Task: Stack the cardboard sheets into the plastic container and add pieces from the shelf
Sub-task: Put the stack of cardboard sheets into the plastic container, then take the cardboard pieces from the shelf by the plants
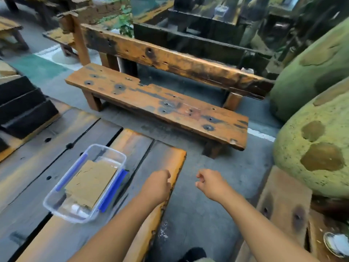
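A clear plastic container (56, 197) with blue side strips rests on the wooden table at the lower left. Inside it lies a stack of brown cardboard sheets (91, 181), flat and slightly askew. My left hand (157, 183) hovers over the table's right edge, to the right of the container, fingers curled in with nothing visible in them. My right hand (211, 183) hangs over the grey floor, loosely curled, also holding nothing I can see. Neither hand touches the container.
A worn orange wooden bench (156, 103) stands ahead across a strip of grey floor, with a heavy wooden rail (175, 61) behind it. Large green mottled rounded forms (317, 148) fill the right. Dark stacked boards (24, 108) sit at the left.
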Motion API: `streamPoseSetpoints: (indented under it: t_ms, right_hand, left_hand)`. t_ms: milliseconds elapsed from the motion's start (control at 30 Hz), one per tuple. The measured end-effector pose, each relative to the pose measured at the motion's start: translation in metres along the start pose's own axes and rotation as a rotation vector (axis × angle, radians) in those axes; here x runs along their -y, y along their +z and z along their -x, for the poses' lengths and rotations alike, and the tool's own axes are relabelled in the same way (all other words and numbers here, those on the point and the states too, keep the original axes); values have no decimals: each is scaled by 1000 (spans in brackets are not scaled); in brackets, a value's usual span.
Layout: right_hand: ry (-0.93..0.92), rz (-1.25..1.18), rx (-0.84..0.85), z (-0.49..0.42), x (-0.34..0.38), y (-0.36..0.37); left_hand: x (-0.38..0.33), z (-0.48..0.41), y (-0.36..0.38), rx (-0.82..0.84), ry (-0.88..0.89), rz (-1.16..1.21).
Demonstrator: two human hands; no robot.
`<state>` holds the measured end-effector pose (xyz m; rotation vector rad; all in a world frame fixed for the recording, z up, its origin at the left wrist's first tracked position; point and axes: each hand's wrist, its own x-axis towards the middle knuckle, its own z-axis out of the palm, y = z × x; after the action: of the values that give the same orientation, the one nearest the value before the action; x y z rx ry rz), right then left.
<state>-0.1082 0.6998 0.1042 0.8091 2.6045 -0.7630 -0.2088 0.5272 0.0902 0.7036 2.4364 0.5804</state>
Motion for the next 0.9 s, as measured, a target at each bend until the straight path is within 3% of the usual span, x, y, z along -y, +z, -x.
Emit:
streamPoseSetpoints:
  t_ms: [400,733,900]
  right_hand:
    - [439,-328,-323,77,-223,-91]
    - [894,-487,-618,229,-343,-116]
    - [1104,-547,-720,288,-384,-135]
  left_hand:
    - [-256,-73,111,235,525,-421]
    - [-458,-31,218,469,1106,-605]
    - [-543,-5,264,557,1307,-546]
